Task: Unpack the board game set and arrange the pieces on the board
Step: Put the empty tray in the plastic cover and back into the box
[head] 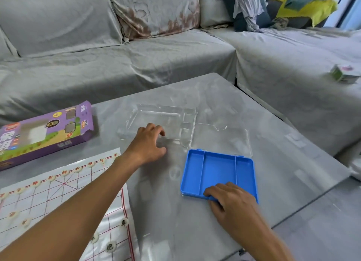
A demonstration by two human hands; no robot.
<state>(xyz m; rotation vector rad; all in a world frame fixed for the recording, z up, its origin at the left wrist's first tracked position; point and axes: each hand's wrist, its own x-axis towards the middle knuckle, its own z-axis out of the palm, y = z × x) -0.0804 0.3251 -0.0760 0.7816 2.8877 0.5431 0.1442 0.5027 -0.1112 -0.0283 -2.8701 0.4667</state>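
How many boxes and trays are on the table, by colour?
Purple: 1, the game box
Blue: 1, the blue tray, with nothing in its compartments
Clear: 1, the clear plastic tray
Total: 3
The paper board with its round pieces is not counted.

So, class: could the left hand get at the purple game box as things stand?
Probably yes: the left hand lies by the clear tray, and bare table separates it from the purple box.

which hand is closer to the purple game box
Left. The left hand is on the clear plastic insert, just right of the purple game box. The right hand grips the blue tray, farther right.
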